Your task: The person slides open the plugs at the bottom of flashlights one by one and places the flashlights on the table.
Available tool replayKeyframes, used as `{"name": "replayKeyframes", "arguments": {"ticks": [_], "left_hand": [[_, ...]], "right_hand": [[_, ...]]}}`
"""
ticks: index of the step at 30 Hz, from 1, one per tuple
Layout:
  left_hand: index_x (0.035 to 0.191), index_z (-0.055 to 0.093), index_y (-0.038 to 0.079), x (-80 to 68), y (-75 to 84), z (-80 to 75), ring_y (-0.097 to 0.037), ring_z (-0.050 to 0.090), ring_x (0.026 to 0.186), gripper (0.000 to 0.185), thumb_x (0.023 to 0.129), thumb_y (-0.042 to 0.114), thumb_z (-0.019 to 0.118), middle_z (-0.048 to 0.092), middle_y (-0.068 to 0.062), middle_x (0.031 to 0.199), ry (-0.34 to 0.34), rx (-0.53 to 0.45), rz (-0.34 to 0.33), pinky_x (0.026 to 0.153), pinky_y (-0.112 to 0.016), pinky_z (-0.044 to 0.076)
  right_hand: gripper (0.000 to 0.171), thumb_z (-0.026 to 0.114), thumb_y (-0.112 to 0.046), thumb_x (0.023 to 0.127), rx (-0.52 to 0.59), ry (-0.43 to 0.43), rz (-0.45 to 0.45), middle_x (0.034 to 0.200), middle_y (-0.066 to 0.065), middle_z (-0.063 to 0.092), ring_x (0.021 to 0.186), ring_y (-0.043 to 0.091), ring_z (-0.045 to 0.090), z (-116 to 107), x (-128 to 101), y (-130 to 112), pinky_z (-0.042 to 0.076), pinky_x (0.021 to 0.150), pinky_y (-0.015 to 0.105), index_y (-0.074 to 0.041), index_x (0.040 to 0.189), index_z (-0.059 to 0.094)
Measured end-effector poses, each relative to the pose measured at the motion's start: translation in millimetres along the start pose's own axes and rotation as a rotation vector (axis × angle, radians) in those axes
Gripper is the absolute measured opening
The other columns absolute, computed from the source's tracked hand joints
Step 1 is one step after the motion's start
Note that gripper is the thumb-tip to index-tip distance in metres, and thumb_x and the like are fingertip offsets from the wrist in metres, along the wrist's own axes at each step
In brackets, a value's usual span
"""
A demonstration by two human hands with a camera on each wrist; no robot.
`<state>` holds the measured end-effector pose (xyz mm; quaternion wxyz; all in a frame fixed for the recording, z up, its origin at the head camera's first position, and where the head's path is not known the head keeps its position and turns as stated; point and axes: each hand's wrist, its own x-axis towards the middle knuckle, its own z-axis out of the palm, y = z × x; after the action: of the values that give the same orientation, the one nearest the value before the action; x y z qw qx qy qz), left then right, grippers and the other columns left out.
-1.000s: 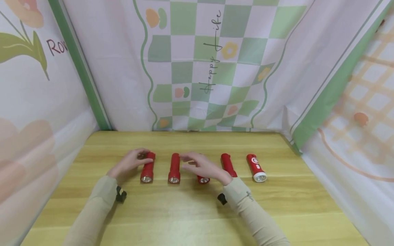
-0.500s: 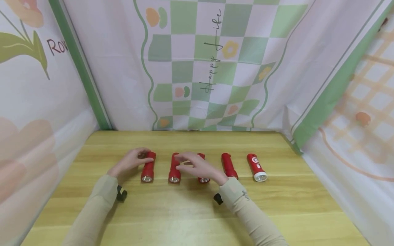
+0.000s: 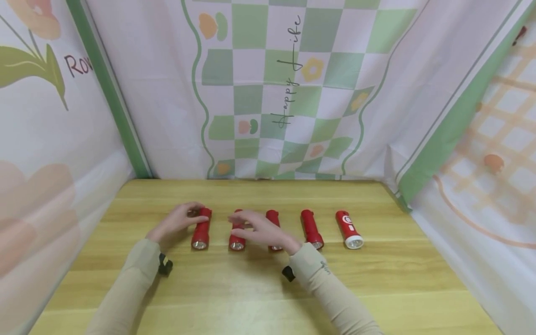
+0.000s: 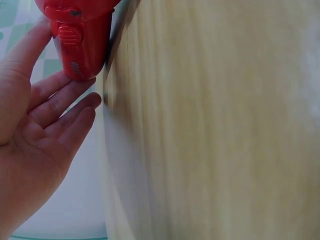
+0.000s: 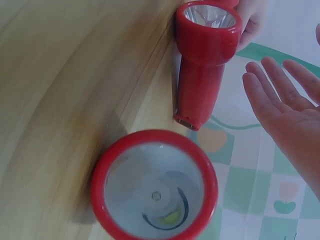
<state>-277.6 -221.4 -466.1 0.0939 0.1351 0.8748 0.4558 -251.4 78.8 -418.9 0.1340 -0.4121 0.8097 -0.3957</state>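
From the head view you see all five red torches in a row across the wooden surface (image 3: 259,288), lenses toward you. Your left hand (image 3: 177,223) rests against the far end of the leftmost torch (image 3: 201,229), and your right hand (image 3: 261,230) hovers over the second torch (image 3: 237,231) and the third torch (image 3: 273,223). The fourth torch (image 3: 311,229) and the rightmost torch (image 3: 349,229), which has a white head and a white mark on its body, lie apart from both hands.

Your left wrist view adds what the head view hides: the fingers (image 4: 60,102) are straight and relaxed, touching the rear end of the leftmost torch (image 4: 80,37) beside its ribbed slide switch, not curled round it.

Your right wrist view shows your right hand (image 5: 290,110) with fingers spread and straight, holding nothing. Below it one torch's reflector (image 5: 155,187) faces the camera, and a neighbouring torch (image 5: 204,60) lies just beyond.

The surface is pale, straight-grained wood. Printed cloth (image 3: 293,83) hangs on three sides: green and white checks, flowers, script lettering.
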Motion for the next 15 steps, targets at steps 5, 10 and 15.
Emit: {"name": "replayKeyframes", "arguments": {"ticks": [5,10,15], "left_hand": [[0.136,0.053,-0.001,0.5,-0.5,-0.5,-0.039,0.057,0.127,0.062,0.091,0.039,0.069,0.061,-0.021,0.132,-0.002,0.019,0.015,0.110,-0.054,0.045],[0.134,0.055,0.000,1.1,-0.8,-0.4,-0.038,0.057,0.126,0.059,0.091,0.038,0.070,0.062,-0.020,0.131,0.003,0.013,0.014,0.109,-0.053,0.045],[0.133,0.056,0.000,1.3,-0.6,-0.1,-0.038,0.058,0.125,0.057,0.091,0.037,0.070,0.063,-0.020,0.130,0.007,0.020,0.023,0.108,-0.053,0.047]], "right_hand": [[0.046,0.060,-0.022,0.099,-0.005,-0.003,-0.021,0.139,0.020,0.058,0.125,0.034,0.059,3,3,-3,0.051,0.105,0.046,-0.002,0.140,0.051],[0.045,0.059,-0.020,0.100,-0.008,-0.014,-0.032,0.139,0.020,0.058,0.125,0.035,0.059,7,6,-5,0.051,0.105,0.047,-0.001,0.140,0.050],[0.045,0.057,-0.021,0.101,-0.014,-0.031,-0.026,0.140,0.017,0.058,0.128,0.029,0.058,11,8,-8,0.051,0.106,0.043,-0.002,0.141,0.050]]}}
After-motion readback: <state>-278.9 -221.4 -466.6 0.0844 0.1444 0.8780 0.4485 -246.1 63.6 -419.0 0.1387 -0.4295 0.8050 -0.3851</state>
